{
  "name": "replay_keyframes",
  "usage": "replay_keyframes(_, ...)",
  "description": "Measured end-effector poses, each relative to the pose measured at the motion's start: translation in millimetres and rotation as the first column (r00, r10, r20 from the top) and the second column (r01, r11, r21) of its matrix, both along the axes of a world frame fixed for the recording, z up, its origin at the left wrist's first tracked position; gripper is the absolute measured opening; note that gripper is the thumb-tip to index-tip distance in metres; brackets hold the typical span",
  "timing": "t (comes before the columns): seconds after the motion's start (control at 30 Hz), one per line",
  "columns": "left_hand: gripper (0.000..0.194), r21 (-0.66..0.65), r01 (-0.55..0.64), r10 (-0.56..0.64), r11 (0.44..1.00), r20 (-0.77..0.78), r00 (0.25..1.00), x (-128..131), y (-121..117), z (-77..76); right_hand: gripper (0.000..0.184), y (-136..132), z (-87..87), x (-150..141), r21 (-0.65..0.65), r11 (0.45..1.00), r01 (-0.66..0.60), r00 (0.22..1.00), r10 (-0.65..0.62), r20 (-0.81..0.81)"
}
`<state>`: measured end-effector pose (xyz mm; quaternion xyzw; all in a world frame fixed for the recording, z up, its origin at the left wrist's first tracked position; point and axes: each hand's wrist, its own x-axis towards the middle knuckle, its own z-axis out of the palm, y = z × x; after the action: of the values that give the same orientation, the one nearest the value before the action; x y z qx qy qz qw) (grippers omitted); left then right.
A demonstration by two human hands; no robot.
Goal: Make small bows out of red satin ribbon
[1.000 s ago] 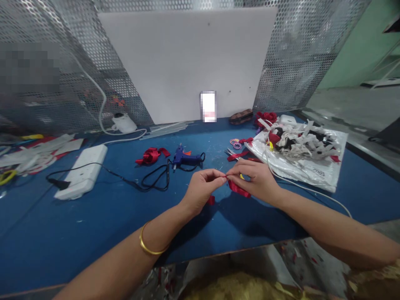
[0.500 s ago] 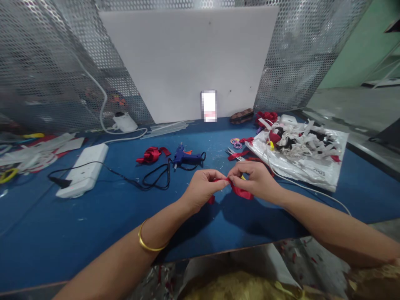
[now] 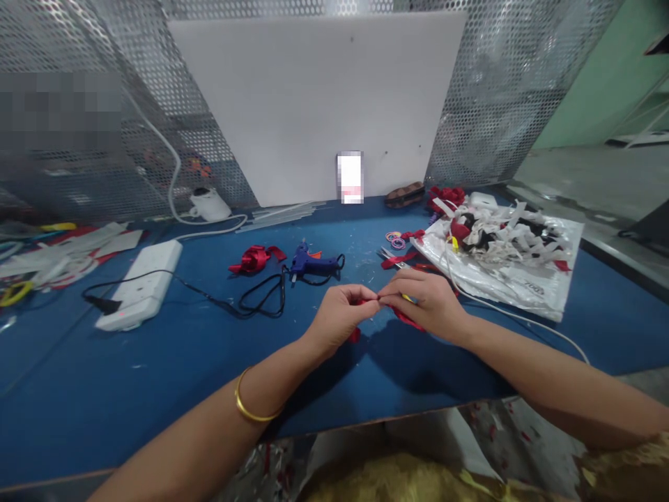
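Blue tabletop point(image 3: 182, 390) fronts a perforated metal screen point(image 3: 486, 90), both hands point(image 3: 334, 317) pinching red ribbon point(image 3: 409, 320).

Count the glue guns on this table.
1: the blue glue gun lies on the table, right of a red ribbon bundle and beyond the left hand. Others may be hidden under the clutter at far left or the scraps at right.

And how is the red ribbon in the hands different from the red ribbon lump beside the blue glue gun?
The held ribbon is pinched by the left hand and the right hand, while the ribbon lump lies untouched on the table. The held ribbon is partly hidden by those hands; the ribbon lump shows openly, bunched up with a loose end. Both are red and look shiny.
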<state>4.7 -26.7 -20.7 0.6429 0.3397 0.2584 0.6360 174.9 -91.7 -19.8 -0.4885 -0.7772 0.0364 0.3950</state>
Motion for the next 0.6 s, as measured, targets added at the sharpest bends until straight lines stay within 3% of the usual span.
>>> replay_keyframes(0.2, 0.016, 0.031, 0.037, -0.036, 0.999, -0.015, 0.999, -0.5, 0.6, -1.9, 0.011, 0.9, -1.5, -0.6, 0.012, 1.0, 0.024, 0.997, -0.025, 0.077)
replay_keyframes(0.47, 0.017, 0.148, 0.122, -0.106, 0.981, -0.114, 0.988, -3.0, 4.8, 2.3, 0.011, 0.2, 0.1, -5.2, -0.184, 0.982, 0.035, 0.999, -0.033, 0.015)
replay_keyframes(0.6, 0.021, 0.094, 0.139, -0.131, 0.986, -0.086, 0.988, -3.6, 4.3, 3.1, 0.011, 0.0, 1.3, -4.5, -0.174, 0.984, 0.037, 0.999, -0.031, 0.034)
